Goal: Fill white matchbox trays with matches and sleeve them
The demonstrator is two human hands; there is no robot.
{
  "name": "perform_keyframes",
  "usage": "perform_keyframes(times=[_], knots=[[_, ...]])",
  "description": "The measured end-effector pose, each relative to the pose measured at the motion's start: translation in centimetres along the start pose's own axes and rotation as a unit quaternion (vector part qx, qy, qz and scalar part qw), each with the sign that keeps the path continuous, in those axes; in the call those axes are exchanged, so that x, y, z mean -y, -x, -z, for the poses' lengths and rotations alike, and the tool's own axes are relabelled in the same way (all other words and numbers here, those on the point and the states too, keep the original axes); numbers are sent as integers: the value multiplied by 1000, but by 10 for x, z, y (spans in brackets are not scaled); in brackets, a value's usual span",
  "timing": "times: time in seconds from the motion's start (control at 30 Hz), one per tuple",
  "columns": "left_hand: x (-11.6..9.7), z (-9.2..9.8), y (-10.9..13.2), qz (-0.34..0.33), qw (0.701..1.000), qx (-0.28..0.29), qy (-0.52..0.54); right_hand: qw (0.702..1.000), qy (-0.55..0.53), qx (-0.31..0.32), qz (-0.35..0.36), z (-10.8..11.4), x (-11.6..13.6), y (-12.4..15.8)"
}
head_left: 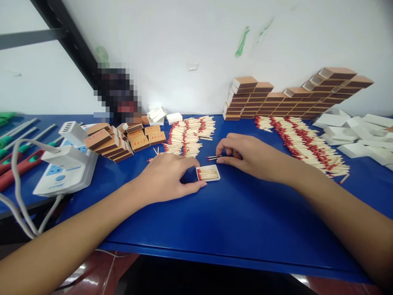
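Observation:
A small white matchbox tray [219, 177] lies on the blue table with a layer of red-headed matches [208, 173] inside. My left hand [167, 177] grips the tray's left end, with the thumb at the near side and the index finger at the far side. Just behind the tray, my right hand [242, 155] pinches a few matches [213, 157] between thumb and fingertips, their red heads pointing left. Beyond my left hand spreads a pile of loose matches [187, 137]. A larger bed of matches [310, 147] lies beyond my right forearm.
Closed matchboxes [139, 139] are heaped at the back left, near white trays [157, 115]. A wall of stacked matchbox sleeves [276, 100] stands at the back right, with white trays [359, 131] beside it. A white power strip [69, 168] with cables sits left.

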State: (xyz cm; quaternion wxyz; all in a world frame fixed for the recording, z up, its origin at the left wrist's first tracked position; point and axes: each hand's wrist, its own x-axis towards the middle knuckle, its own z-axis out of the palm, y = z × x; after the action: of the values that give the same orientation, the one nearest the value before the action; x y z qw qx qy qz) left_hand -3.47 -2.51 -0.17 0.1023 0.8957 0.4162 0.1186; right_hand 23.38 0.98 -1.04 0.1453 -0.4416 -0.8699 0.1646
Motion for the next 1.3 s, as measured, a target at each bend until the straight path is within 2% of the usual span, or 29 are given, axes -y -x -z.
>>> perform_keyframes(times=[0.17,0.33,0.6,0.73,0.9,1.0,1.13,1.3], knots=[[0,0,1,5,1000,-7,6,1000,10,3,-11,-2,6,-1],[1,-1,1,7,1000,-13,4,999,-5,-32,-1,5,20,4],[2,-2,0,0,1000,-19,-6,1000,-10,12,10,-6,40,9],[2,-2,0,-3,1000,-19,-5,999,-32,-3,31,-7,39,8],[-1,-3,3,-52,998,14,37,992,-84,-71,68,-12,30,-2],[-4,-6,7,-108,990,43,76,992,-36,-41,115,-22,29,-13],[-8,-7,9,-123,989,36,73,988,43,1,145,-34,34,-23],[-7,-6,9,-122,990,35,67,993,-3,-13,118,-33,32,-19]])
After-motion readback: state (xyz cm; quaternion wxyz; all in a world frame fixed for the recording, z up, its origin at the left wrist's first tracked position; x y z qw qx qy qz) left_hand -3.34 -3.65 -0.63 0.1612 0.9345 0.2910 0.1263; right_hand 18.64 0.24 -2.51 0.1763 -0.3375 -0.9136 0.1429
